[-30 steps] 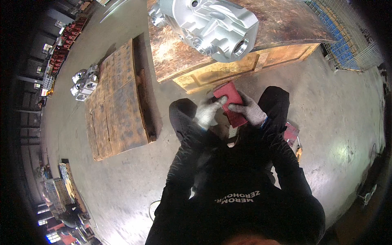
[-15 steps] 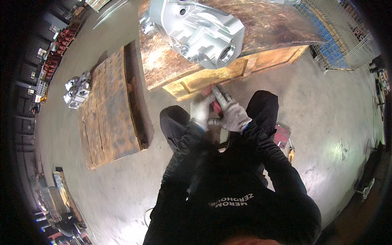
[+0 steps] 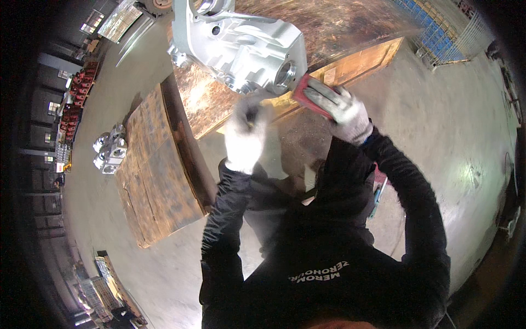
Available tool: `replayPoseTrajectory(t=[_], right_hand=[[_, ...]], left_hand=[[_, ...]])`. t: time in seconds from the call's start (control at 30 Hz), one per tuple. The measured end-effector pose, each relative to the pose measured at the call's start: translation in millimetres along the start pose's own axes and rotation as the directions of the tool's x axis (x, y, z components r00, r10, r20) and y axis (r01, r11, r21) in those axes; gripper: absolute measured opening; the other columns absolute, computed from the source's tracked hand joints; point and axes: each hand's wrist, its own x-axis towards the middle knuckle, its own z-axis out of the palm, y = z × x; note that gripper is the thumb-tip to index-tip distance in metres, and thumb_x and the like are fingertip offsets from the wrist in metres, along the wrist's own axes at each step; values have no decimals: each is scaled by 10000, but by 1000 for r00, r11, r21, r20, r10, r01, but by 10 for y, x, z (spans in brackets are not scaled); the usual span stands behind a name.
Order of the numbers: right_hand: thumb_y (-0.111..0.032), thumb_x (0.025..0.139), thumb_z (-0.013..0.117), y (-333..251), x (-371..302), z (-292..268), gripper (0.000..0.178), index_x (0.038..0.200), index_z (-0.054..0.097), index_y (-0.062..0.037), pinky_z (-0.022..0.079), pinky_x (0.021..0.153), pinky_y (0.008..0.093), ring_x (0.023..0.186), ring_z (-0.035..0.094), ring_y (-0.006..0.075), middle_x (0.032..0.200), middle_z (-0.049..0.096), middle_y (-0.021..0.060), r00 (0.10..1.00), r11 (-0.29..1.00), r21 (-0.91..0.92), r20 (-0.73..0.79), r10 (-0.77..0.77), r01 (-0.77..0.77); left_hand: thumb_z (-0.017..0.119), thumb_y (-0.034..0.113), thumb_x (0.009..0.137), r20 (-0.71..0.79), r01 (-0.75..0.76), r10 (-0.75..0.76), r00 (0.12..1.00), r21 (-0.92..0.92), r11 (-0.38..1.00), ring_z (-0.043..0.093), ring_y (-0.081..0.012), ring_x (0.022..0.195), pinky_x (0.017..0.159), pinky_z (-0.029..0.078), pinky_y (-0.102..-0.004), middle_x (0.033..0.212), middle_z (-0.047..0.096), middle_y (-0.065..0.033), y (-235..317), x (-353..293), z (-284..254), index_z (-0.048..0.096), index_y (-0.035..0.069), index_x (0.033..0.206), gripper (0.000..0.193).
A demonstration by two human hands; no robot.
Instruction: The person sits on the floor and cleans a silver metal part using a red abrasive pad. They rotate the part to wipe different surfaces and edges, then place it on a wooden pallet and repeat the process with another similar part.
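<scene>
Right hand point(image 3: 339, 109), fingers nearly straight, held red pad point(image 3: 304, 96) just beside metal casting point(image 3: 249, 45) on worktop point(image 3: 350, 24). Left hand point(image 3: 246, 136) was blurred; grip unreadable. Pad looked light, pliant; best gripped across its back. Casting seemed heavy, rigid.

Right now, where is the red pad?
In the head view, the red pad is above and right of centre, in the right hand, beside the right end of the silver casting.

I see a wire cage point(image 3: 466, 43) past the right edge of the worktop point(image 3: 356, 19), a wooden platform point(image 3: 156, 175) off its left, castings point(image 3: 114, 151) by the platform's left edge.
</scene>
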Motion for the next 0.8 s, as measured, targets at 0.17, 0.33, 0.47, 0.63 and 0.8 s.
replayPoseTrajectory(t=[0.17, 0.33, 0.47, 0.63, 0.8], right_hand=[[-214, 901, 535, 556, 436, 175, 611, 1494, 547, -363, 521, 800, 348, 905, 616, 221, 1367, 656, 18, 936, 854, -395, 46, -349, 338], [-195, 905, 585, 530, 567, 233, 578, 1465, 585, -336, 500, 810, 375, 1071, 614, 274, 1333, 658, -21, 966, 944, -224, 150, -211, 241], [-165, 840, 693, 135, 398, 312, 629, 1461, 601, -209, 545, 794, 423, 994, 643, 323, 1290, 688, 38, 998, 993, 102, 3, -59, 58], [-167, 985, 587, -677, 423, 231, 449, 1399, 577, 6, 512, 709, 286, 887, 629, 187, 1137, 683, 135, 713, 22, 808, 506, 485, -589], [-156, 994, 564, -799, 514, 166, 345, 1293, 636, 1, 511, 709, 275, 838, 614, 166, 1074, 678, 113, 669, -85, 834, 493, 555, -545]], left_hand=[[732, 133, 902, 118, -693, 718, 686, 407, 595, 716, -275, 898, 814, 570, -370, 1030, 715, -124, 635, 1244, 291, 694, 54, 1141, 254], [583, 349, 967, 533, -781, 601, 596, 560, 278, 669, -395, 1003, 925, 523, -484, 1122, 696, -136, 200, 2174, 359, 708, 106, 1106, 307], [547, 285, 967, 493, -742, 570, 657, 555, 375, 667, -385, 1002, 913, 521, -492, 1015, 719, -142, 202, 2113, 490, 715, 101, 1028, 257], [519, 307, 983, 488, -706, 535, 689, 619, 344, 663, -375, 1044, 962, 501, -490, 1058, 716, -143, 121, 2098, 546, 711, 103, 1040, 286], [519, 331, 980, 461, -666, 513, 724, 661, 345, 661, -355, 1024, 925, 509, -480, 1036, 710, -124, 168, 2136, 581, 710, 113, 1024, 293]])
